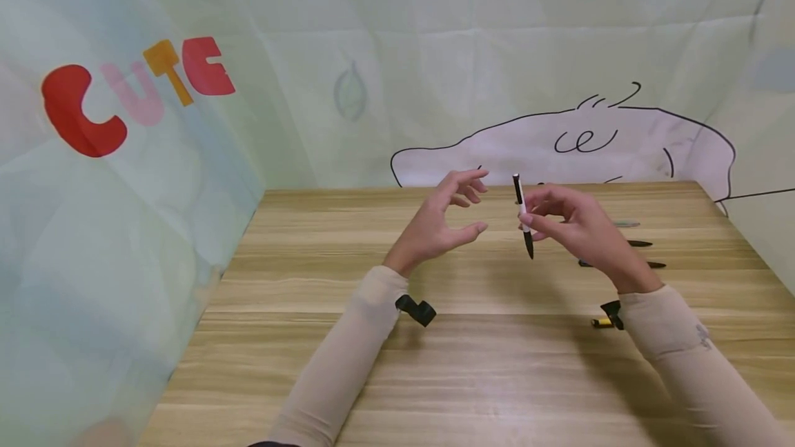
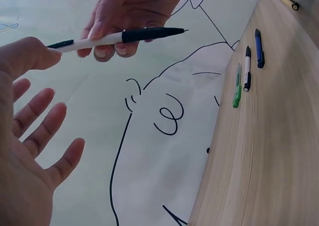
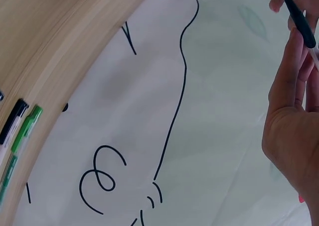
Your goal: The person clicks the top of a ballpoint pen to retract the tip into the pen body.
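My right hand (image 1: 580, 226) pinches a white-and-black ballpoint pen (image 1: 521, 210) between thumb and fingers above the wooden table. In the head view the pen stands nearly upright, its black tip pointing down. To the left of it, my left hand (image 1: 435, 223) hovers with fingers spread and nothing in its grasp. The left wrist view shows the left thumb overlapping the clip end of the pen (image 2: 109, 39), while the other fingers (image 2: 42, 131) stay apart from it. In the right wrist view only the dark tip half of the pen (image 3: 299, 22) shows clearly.
On the table's right side lie a green clear pen (image 2: 238, 86), a white-and-black pen (image 2: 247, 69) and a blue pen (image 2: 259, 49), roughly parallel. A yellow pen (image 1: 601, 323) lies nearer, by the right wrist. A printed cloth backdrop (image 1: 348, 123) rises behind the table (image 1: 298, 336).
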`<state>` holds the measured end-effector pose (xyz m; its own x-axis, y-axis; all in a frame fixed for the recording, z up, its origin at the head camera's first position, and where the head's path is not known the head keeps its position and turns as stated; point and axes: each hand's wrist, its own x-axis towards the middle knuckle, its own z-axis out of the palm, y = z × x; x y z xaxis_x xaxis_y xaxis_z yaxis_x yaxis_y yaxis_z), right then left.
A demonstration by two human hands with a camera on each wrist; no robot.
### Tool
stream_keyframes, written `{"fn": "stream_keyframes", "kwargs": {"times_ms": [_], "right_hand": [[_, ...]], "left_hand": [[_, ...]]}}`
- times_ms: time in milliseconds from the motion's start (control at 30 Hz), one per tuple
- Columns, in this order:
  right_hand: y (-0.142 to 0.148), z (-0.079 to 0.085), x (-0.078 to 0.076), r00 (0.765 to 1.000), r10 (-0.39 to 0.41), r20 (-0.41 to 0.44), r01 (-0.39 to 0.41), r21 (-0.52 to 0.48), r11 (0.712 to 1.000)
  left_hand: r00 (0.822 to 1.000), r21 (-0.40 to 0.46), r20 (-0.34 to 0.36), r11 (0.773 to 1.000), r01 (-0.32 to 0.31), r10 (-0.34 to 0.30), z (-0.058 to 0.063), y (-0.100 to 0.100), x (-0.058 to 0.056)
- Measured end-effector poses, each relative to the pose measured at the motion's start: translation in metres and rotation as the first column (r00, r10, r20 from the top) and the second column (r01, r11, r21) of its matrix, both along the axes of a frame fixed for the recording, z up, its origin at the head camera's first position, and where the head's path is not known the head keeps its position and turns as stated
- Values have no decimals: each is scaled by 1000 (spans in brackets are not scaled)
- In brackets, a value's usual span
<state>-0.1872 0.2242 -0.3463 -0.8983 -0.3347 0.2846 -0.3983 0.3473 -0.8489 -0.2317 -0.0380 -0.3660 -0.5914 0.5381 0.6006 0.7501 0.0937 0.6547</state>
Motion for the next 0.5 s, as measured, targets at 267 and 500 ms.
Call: {"fn": "stream_keyframes", "kwargs": {"times_ms": [267,500], "right_hand": [[-11,2,0,999,-17,44,20,-62,998],[-18,1,-3,998,-5,56,12,-119,993]], "left_hand": [[1000,20,15,1000,22,-22,-1,13,1],[1000,28,13,999,24,-24,0,20,1]]}}
